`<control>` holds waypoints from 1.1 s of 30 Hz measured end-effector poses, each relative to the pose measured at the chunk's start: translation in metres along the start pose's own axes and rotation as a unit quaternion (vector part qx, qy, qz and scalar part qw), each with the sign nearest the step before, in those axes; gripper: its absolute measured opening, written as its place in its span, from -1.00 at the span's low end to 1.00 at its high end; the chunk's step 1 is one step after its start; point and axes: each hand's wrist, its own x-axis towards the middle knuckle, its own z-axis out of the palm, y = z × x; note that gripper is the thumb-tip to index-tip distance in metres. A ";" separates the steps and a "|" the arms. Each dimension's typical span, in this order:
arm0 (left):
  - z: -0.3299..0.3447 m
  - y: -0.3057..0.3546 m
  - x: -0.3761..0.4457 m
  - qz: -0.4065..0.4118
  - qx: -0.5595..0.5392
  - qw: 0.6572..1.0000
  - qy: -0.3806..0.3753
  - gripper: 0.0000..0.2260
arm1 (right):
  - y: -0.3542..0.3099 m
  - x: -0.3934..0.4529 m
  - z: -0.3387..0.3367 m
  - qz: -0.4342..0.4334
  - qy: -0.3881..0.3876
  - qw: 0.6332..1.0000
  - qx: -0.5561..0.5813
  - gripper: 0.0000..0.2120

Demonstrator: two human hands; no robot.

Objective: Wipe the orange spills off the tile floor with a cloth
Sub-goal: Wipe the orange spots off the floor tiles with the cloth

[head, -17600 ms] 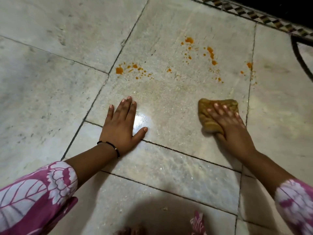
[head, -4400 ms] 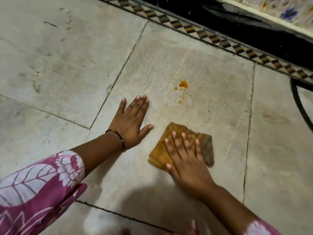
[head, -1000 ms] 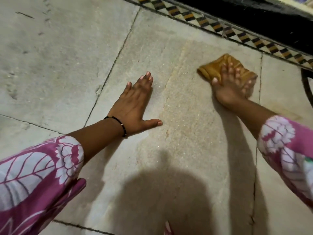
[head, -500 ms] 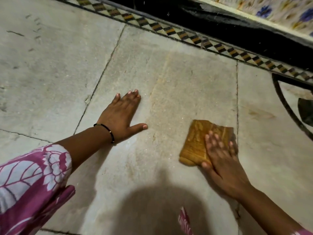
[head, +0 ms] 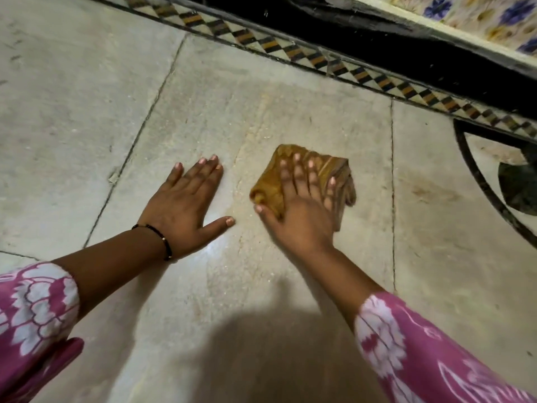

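A folded mustard-brown cloth (head: 271, 181) lies on the pale tile floor (head: 290, 117) in the middle of the view. My right hand (head: 299, 207) presses flat on it, fingers spread over its top. My left hand (head: 186, 205) rests palm down on the tile just left of the cloth, fingers apart, holding nothing; a thin black bracelet is on that wrist. The tile around the cloth looks damp and smeared, with no orange drops showing. A faint brownish stain (head: 427, 193) marks the tile to the right.
A patterned diamond border strip (head: 348, 68) and a black wall base (head: 406, 45) run along the far edge. A black curved inlay (head: 479, 181) sits at the right. My shadow covers the near floor.
My right hand has slid the cloth left and a little farther away, close to my left hand. The orange drops seen 4.4 s ago are gone. My left hand stays planted.
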 end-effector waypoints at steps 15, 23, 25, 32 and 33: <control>-0.001 0.000 -0.002 -0.001 -0.015 1.000 0.002 -0.21 | 0.103 0.082 -0.022 0.204 -0.029 0.978 0.030 -0.15; -0.001 0.001 -0.003 0.005 -0.026 1.000 0.013 -0.22 | 0.059 -0.041 -0.008 -0.098 -0.074 0.992 0.031 -0.20; -0.001 0.000 -0.004 0.007 -0.029 0.999 0.015 -0.22 | 0.084 -0.067 -0.012 -0.070 -0.075 0.994 0.036 -0.22; 0.002 -0.002 -0.004 0.006 -0.034 0.999 0.022 -0.22 | 0.104 0.035 -0.016 0.085 -0.024 0.994 0.064 -0.27; 0.002 -0.001 -0.003 0.005 -0.038 0.999 0.024 -0.22 | 0.099 0.059 -0.015 0.088 -0.034 0.994 0.049 -0.28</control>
